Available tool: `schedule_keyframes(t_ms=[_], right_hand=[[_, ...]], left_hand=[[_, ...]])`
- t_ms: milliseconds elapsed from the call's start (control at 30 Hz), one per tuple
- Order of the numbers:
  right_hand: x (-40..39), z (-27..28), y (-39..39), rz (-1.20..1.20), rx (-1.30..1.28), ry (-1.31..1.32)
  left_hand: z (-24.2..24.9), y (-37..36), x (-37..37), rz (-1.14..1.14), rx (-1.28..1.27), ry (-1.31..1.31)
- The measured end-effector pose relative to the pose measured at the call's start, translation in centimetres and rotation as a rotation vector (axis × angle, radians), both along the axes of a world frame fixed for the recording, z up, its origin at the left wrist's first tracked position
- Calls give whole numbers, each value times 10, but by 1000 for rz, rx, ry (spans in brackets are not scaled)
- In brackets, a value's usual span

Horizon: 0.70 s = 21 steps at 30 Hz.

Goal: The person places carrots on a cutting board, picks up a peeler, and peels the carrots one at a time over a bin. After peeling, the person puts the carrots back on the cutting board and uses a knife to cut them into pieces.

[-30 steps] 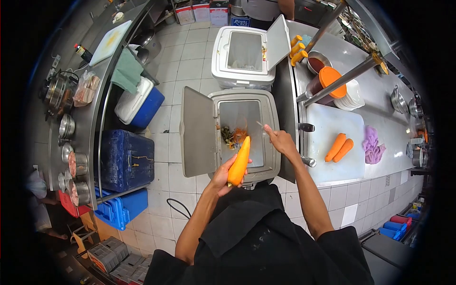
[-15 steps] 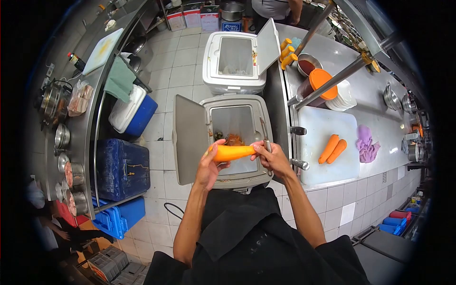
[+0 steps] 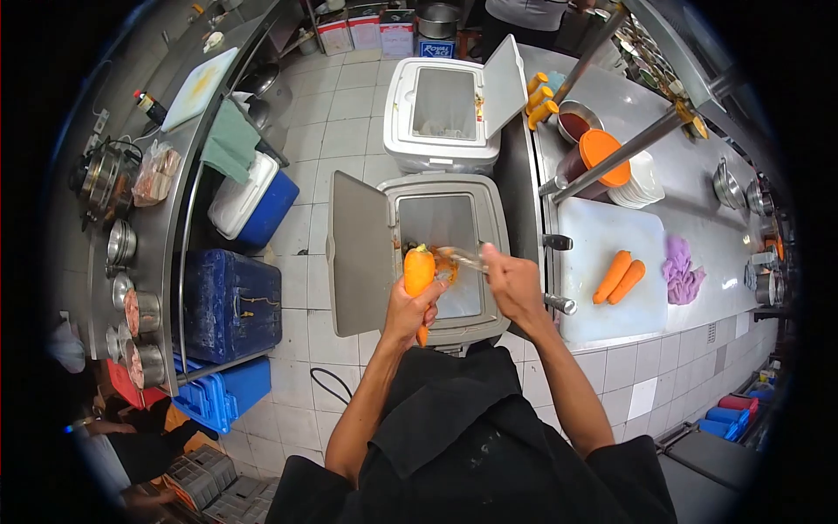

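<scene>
My left hand (image 3: 410, 311) is wrapped round a peeled orange carrot (image 3: 419, 270). Its thick end points up and away from me, and the thin tip shows below my fingers. To the right, my right hand (image 3: 513, 288) is closed on a metal peeler (image 3: 469, 258), smeared by motion, its blade end toward the carrot but apart from it. Both hands are over an open grey-beige bin (image 3: 491, 210) with orange peelings (image 3: 447, 266) inside. Two more carrots (image 3: 618, 278) lie side by side on a white cutting board (image 3: 580, 236) at the right.
A purple cloth (image 3: 681, 271) lies beside the board on the steel counter (image 3: 698, 188). Two handles (image 3: 559, 243) jut from the counter's edge. Beyond stands an open white bin (image 3: 397, 113). At left, a steel table holds pots and a board (image 3: 199, 90). Other people are partly visible.
The carrot has turned from lying sideways between both hands to pointing away, held in my left hand alone. My right hand has let go of its end and swung the peeler toward it.
</scene>
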State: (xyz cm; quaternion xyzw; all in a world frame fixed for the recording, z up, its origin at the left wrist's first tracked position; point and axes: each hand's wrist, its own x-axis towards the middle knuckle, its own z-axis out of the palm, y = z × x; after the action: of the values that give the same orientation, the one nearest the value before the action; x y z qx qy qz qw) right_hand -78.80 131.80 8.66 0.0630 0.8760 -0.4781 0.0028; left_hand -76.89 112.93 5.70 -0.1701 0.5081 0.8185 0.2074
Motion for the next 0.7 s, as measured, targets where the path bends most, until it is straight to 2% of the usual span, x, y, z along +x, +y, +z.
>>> schedule_keyframes(t_ms=[67,200,233,300,367,433,500,533,600,700], right_hand=[[-7,13,-20,234,328,212],[-18,-5,-34,347,410,295],[-24,-11,-33,355,406,297],[-39,-25,-21,348,693,69],[-51,-55,5,267,632,20],[-50,-48,6,159,483,-86],[-22,-22,-8,240,490,-1],[-14,-6,-16,312,499,96],[-4,1,-27,318,512,37],[-13,-28,-9,272,519,-30]], left_hand=[[-2,3,2,-46,-49,8],[0,3,7,-78,-160,22],[-1,0,8,-69,-163,21],[-7,-6,10,-71,-173,26],[-4,-10,16,-93,-203,41],[-10,-13,14,-107,-236,58],[-31,-14,16,-115,-490,147],[-31,-12,15,-120,-489,148],[-27,-5,11,-73,-838,405],[-15,1,9,-133,-938,406]])
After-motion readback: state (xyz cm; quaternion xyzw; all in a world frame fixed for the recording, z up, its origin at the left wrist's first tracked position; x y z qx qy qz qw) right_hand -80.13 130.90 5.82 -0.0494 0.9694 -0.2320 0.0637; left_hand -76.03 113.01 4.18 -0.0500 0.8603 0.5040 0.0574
